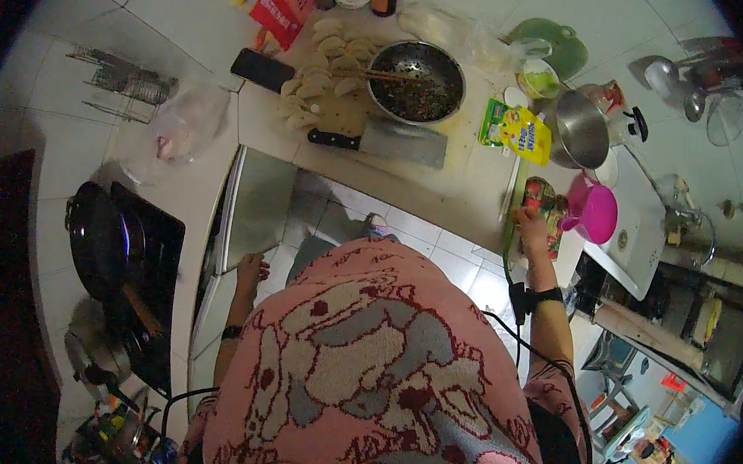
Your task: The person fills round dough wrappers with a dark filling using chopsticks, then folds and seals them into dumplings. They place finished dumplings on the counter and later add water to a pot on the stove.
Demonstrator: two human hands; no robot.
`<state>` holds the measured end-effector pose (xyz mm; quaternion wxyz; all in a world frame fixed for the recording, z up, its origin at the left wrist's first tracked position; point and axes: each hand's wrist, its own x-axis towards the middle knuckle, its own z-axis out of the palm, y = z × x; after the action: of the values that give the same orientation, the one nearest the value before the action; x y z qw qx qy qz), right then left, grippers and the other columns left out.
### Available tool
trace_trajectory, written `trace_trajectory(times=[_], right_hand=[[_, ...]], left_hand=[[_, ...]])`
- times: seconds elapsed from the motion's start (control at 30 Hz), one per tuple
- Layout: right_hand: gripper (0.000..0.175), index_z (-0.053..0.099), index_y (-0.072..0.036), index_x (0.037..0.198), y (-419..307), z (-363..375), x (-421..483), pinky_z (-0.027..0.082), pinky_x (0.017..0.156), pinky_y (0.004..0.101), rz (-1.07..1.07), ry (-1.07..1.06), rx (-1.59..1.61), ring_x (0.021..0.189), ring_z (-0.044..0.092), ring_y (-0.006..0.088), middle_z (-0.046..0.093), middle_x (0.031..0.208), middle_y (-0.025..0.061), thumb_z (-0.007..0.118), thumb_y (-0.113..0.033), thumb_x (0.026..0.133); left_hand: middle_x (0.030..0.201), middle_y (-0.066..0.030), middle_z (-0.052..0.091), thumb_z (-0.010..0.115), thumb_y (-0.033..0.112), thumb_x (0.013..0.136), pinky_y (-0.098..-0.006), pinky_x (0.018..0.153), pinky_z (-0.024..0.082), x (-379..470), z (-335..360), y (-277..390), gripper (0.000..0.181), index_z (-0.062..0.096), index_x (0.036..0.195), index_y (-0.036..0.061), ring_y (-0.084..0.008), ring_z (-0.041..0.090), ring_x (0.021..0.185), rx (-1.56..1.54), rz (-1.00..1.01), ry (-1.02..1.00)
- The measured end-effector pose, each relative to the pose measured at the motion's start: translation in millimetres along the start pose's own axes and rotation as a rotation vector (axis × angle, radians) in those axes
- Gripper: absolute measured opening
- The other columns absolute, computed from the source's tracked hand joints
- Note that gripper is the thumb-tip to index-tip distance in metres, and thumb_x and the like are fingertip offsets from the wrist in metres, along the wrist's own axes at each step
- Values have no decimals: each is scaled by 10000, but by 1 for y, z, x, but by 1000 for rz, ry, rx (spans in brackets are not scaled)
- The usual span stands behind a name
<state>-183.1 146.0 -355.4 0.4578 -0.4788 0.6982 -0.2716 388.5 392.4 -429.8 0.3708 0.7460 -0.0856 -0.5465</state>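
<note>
My right hand is at the counter's right part, over a patterned mat; whether its fingers hold the thin green edge beside them cannot be told. My left hand hangs below the counter by a cabinet door, fingers apart and nothing seen in it. Beyond the hands, a metal bowl of dark chopped filling with chopsticks across it stands on a board. Several folded dumplings lie left of the bowl. A cleaver with a black handle lies in front of it.
A pink plastic scoop, a steel pot and a yellow-green pouch stand or lie near my right hand, beside the sink. A phone lies at the back left. A black wok is on the left cooktop.
</note>
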Motion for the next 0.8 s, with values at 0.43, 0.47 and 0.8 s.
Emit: trace_trajectory(times=[0.43, 0.47, 0.8], right_hand=[[421, 394, -41, 1138, -65, 28, 44, 411, 652, 218, 177, -318, 195, 804, 538, 133, 537, 953, 47, 512, -236, 784], [412, 399, -43, 1133, -72, 30, 47, 413, 657, 222, 169, -362, 209, 800, 537, 133, 536, 954, 46, 510, -234, 785], [252, 434, -64, 992, -114, 87, 102, 459, 751, 332, 293, -530, 580, 919, 539, 251, 518, 1035, 137, 496, -206, 793]], left_hand=[[652, -120, 542, 535, 262, 755, -288, 458, 426, -15, 11, -11, 271, 482, 824, 5, -172, 498, 501, -217, -85, 212], [651, -118, 540, 532, 258, 758, -287, 451, 422, -16, 8, -17, 264, 481, 822, 7, -171, 497, 498, -213, -115, 237], [648, -72, 529, 506, 229, 757, -248, 442, 408, -21, -4, -17, 178, 471, 821, 66, -137, 485, 505, -309, -135, 184]])
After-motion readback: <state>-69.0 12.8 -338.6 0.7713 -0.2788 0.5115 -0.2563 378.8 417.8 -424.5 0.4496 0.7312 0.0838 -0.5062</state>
